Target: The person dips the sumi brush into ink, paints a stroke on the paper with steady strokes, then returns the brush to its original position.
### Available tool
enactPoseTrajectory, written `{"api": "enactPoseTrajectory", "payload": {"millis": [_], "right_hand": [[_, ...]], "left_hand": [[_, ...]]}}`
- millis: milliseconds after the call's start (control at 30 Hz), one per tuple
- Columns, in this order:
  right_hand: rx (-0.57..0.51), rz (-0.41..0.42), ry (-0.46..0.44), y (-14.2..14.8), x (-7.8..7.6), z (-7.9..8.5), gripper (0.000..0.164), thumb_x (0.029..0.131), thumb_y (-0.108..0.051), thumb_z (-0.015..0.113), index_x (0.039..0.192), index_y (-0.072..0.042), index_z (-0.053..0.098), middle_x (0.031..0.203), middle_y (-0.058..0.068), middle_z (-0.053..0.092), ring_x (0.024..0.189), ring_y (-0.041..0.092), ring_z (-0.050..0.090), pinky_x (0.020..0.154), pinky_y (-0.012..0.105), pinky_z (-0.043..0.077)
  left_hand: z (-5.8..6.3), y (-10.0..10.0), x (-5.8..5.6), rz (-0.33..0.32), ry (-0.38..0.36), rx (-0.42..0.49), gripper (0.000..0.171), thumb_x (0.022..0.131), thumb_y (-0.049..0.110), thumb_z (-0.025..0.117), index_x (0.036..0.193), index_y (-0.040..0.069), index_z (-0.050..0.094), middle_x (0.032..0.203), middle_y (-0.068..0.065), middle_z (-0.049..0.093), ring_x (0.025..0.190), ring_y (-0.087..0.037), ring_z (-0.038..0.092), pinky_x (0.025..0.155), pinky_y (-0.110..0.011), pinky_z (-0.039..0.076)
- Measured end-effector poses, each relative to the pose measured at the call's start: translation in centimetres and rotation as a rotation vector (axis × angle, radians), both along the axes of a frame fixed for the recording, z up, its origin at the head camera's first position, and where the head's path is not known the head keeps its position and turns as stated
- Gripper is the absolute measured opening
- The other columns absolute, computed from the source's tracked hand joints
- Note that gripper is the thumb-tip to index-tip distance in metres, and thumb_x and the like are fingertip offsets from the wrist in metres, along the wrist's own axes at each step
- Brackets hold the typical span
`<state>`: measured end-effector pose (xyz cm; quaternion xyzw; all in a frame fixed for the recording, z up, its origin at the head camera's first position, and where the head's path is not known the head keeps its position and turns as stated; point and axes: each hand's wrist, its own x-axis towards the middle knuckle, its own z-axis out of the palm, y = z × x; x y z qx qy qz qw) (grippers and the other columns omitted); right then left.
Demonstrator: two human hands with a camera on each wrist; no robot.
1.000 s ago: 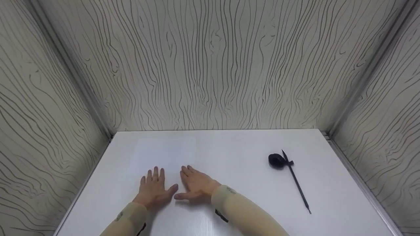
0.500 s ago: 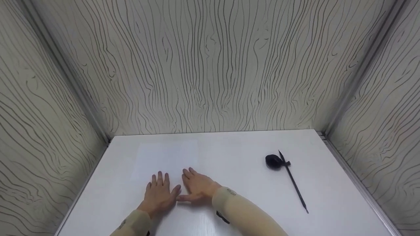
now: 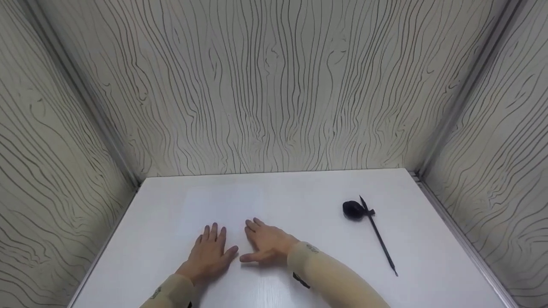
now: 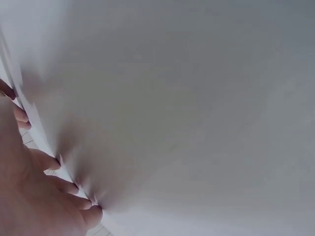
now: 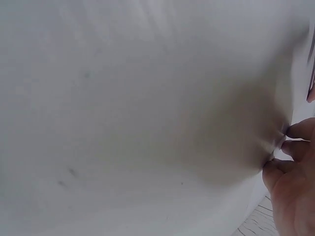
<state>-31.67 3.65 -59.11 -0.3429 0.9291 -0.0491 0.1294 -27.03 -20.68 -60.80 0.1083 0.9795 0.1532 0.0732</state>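
Observation:
A faint white sheet of paper (image 3: pixel 222 205) lies flat on the white table (image 3: pixel 308 265), left of centre. My left hand (image 3: pixel 207 257) rests palm down with straight fingers at the sheet's near edge. To its right, my right hand (image 3: pixel 270 244) also lies flat, fingers angled to the far left and thumb pointing left. The two thumbs are close together but apart. Fingertips (image 4: pixel 51 162) press against the white surface in the left wrist view. In the right wrist view the fingertips (image 5: pixel 293 132) touch it too. Neither hand grips anything.
On the table's right side lies a thin black stick (image 3: pixel 379 235) with a pointed far end and a small loop at its near end. A rounded black object (image 3: pixel 353 210) with a short tail touches it. Wood-grain panels (image 3: pixel 265 85) enclose the back and sides.
Both hands have slid a little to the right, fingers still straight, and the paper has shifted right with them. The view has turned slightly. The black things show no movement of their own.

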Motion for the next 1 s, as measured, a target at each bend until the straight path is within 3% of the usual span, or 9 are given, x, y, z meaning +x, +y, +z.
{"api": "enactPoseTrajectory", "payload": {"millis": [400, 667, 1000], "right_hand": [[-0.024, -0.047, -0.036, 3.3, 0.7, -0.1, 0.109, 0.100, -0.091, 0.046, 0.179, -0.017, 0.032, 0.190, 0.001, 0.023, 0.178, 0.027, 0.023, 0.142, 0.047, 0.031], [-0.049, -0.038, -0.037, 5.8, 0.9, -0.7, 0.110, 0.100, -0.088, 0.050, 0.178, -0.013, 0.032, 0.190, 0.004, 0.023, 0.178, 0.031, 0.023, 0.141, 0.049, 0.031], [-0.032, -0.053, -0.041, 9.0, 1.2, -0.3, 0.110, 0.101, -0.088, 0.049, 0.179, -0.013, 0.029, 0.191, 0.005, 0.021, 0.178, 0.031, 0.021, 0.143, 0.049, 0.027]], "left_hand": [[0.3, 1.2, -0.5, -0.088, -0.022, -0.018, 0.088, 0.113, 0.065, 0.048, 0.172, 0.001, 0.040, 0.185, -0.026, 0.031, 0.174, -0.053, 0.023, 0.140, -0.069, 0.025], [0.0, 2.2, -0.5, -0.135, -0.053, -0.012, 0.090, 0.113, 0.069, 0.046, 0.175, 0.004, 0.037, 0.187, -0.023, 0.026, 0.175, -0.050, 0.021, 0.140, -0.070, 0.024], [0.0, 3.4, -1.0, -0.168, -0.039, -0.022, 0.094, 0.111, 0.074, 0.045, 0.176, 0.007, 0.035, 0.188, -0.017, 0.026, 0.176, -0.046, 0.022, 0.140, -0.069, 0.024]]}}
